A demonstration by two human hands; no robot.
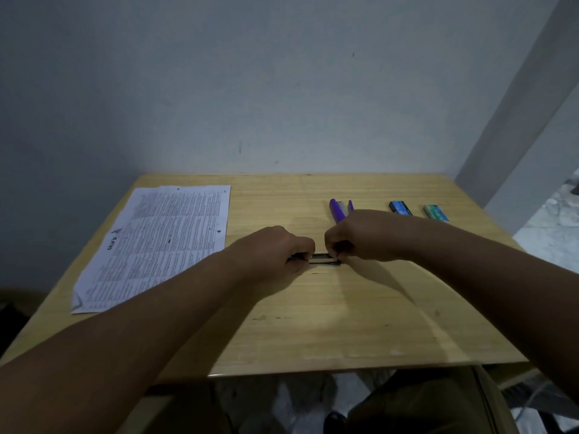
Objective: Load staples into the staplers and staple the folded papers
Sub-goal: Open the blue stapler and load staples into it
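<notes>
Loading looks like the step: at frame centre my left hand (275, 250) and right hand (354, 238) both pinch a dark stapler (324, 259) on the table (344, 324). Next, seat staples squarely; papers (156, 242) wait left.

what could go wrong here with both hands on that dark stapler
1. Both the left hand and right hand pinch the small dark stapler; fingertips could get nipped if it snaps shut.
2. The right forearm hangs over the purple stapler and could knock it.
3. Dim lighting could hide a misfed staple strip.
</notes>
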